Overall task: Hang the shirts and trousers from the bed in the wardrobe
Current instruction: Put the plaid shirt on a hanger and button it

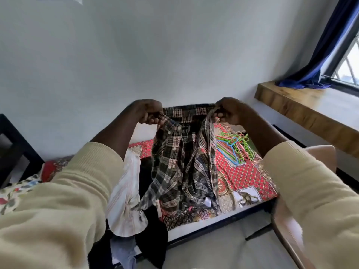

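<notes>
Grip: left hand (149, 113) and right hand (226, 111), each pinching a shoulder of the shirt, fingers pressed closed on the cloth.
Bed, red patterned cover (250, 171): below, carries the remaining items.
Checked brown-and-white cotton shirt (180, 158): held up above the bed, hanging slack, hem touching the pile.
White striped garment (124, 193): on the bed, left of the shirt.
Heap of green, pink and blue plastic hangers (235, 146): far side of the bed, apart from the shirt.
Risk, judged: releasing one shoulder to reach a hanger may let the collar collapse and the shirt slump.
</notes>
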Motion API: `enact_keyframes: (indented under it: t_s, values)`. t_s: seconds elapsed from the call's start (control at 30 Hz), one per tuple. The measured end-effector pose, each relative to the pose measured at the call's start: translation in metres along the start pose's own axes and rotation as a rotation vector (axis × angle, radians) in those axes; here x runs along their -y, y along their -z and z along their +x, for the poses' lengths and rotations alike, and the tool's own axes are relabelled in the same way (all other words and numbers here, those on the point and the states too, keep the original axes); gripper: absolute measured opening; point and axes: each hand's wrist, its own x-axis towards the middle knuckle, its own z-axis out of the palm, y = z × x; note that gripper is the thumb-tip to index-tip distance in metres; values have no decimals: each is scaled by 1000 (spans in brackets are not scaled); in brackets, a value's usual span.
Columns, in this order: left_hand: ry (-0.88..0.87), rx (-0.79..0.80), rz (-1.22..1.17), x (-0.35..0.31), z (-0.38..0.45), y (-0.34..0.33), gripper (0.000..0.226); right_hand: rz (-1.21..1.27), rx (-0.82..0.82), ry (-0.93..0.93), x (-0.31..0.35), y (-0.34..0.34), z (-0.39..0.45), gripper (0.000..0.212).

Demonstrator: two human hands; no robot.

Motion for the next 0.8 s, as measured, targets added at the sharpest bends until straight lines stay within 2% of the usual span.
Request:
enact_keyframes:
  t_s: [0.07,0.2,0.23,0.27,0.3,0.33,0.4,0.43,0.47,0.5,0.57,0.63,0.67,0.7,0.73,0.8]
  values:
    - [-91,43,-204,2,8,4,36,100,65,-4,-4,9,3,48]
    - [-184,197,-361,17,26,3,17,69,155,-9,-21,26,5,25]
    - [-210,237,-374,22,28,0,19,51,207,-11,-23,31,2,21]
    - [-230,251,-373,25,29,-5,25,-26,247,-3,-27,37,1,21]
    - [-239,207,-350,27,30,-11,29,-209,229,9,-31,41,1,22]
    - [-240,109,-292,27,34,-18,30,-482,134,43,-35,44,2,21]
    - [-241,-106,-59,22,38,-33,22,-1062,-156,157,-41,45,4,16]
    - [-236,-194,91,19,38,-39,18,-1252,-308,227,-44,43,4,19]
    - [-233,-285,254,16,37,-44,16,-1303,-409,304,-51,41,8,20]
    - [-235,-374,392,16,37,-49,19,-1242,-429,349,-57,40,10,19]
    - [-275,-456,449,18,42,-57,21,-863,-347,350,-70,43,15,10]
    - [-359,-297,199,28,45,-67,14,-395,-270,253,-89,46,18,13]
    - [-379,-191,55,36,46,-74,16,-279,-282,218,-103,48,19,24]
    - [-391,-104,-66,46,46,-82,17,-302,-291,211,-114,47,17,36]
    - [-389,-67,-78,54,45,-90,18,-418,-262,214,-126,50,19,40]
    - [-364,-44,100,60,48,-103,25,-676,-73,174,-139,53,16,46]
